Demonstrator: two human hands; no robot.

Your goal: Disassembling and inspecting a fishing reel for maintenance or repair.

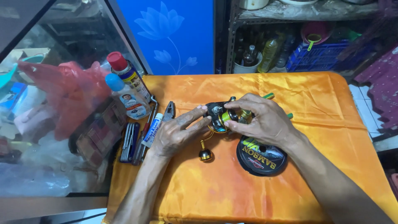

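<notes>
A black and gold fishing reel (218, 116) rests at the middle of a table draped in orange cloth (315, 99). My right hand (260, 120) wraps over the reel's spool from the right. The fingertips of my left hand (179, 130) press on the reel's left side. The reel's crank ends in a gold knob (205, 155) that lies on the cloth below my left hand. Under my right wrist lies a round black spool of fishing line (261, 159). Green stick ends (268, 96) poke out behind my right hand.
Along the cloth's left edge lie pliers (168, 111), a white tube (152, 130), a dark blue tool set (129, 142) and two bottles (127, 96). A glass tank (54, 103) with a red plastic bag stands left. Shelves with bottles and a blue crate (317, 56) stand behind.
</notes>
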